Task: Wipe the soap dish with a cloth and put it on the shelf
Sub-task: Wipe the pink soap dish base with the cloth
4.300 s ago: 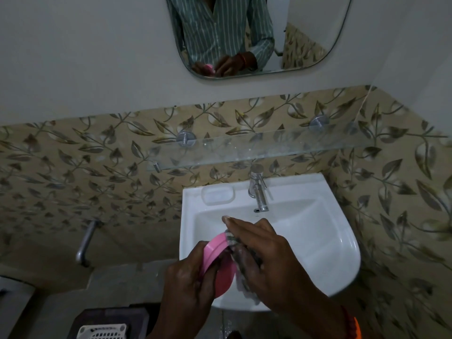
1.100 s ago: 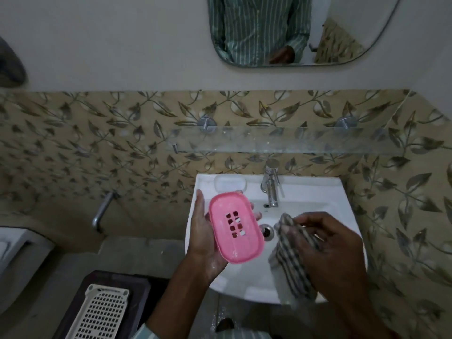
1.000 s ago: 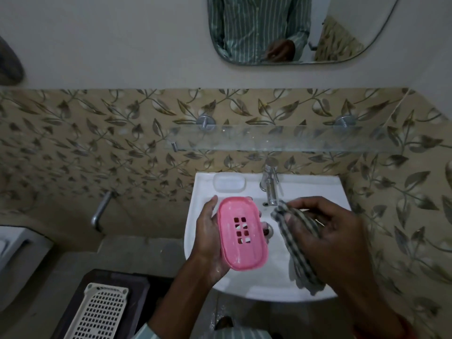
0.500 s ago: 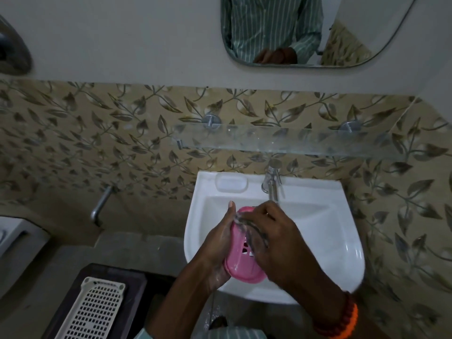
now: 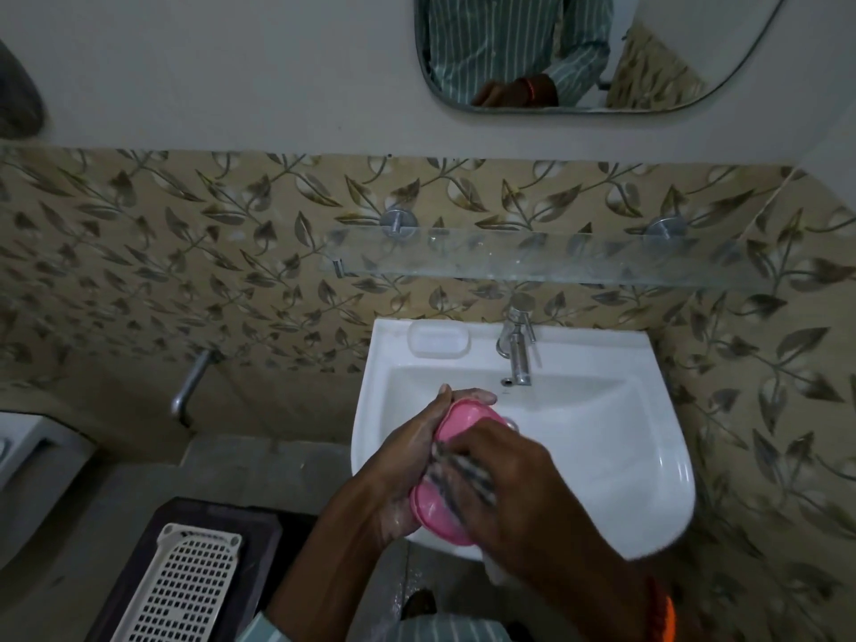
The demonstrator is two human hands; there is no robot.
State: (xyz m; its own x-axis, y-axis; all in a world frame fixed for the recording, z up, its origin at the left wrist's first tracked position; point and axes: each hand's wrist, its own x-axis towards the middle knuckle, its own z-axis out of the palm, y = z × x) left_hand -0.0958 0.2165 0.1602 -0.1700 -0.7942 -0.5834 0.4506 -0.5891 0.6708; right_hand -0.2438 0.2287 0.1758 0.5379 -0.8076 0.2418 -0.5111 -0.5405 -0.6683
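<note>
Left of basin [image 5: 639, 461], low on floor: white perforated tray [image 5: 180, 590] on dark crate, untouched, not part of the job. Over left front of basin: left hand [image 5: 403, 474] cupped under and around pink soap dish [image 5: 458, 426], fingers curled round far end, thumb along near edge; held tilted, long axis running away from body, presumably so open face meets cloth and drips fall into bowl, not floor. Skin of that hand appears wet. Just right of it, still above basin bowl: right hand [image 5: 514, 484] closed over checked cloth [image 5: 463, 474], pressing bunched fabric into dish's inner surface; cloth blurred, suggesting rubbing stroke under way. Wiping judged unfinished. Above basin, behind tap [image 5: 516, 349]: glass shelf [image 5: 532, 266] on two metal pegs, bare across visible length, hence ready landing spot. Basin's moulded soap recess beside tap also bare. Above shelf: mirror [image 5: 597, 48], showing striped sleeves. Next step likely: finish rub, free dish from cloth, lift up onto shelf; risk of slip from wet grip.
</note>
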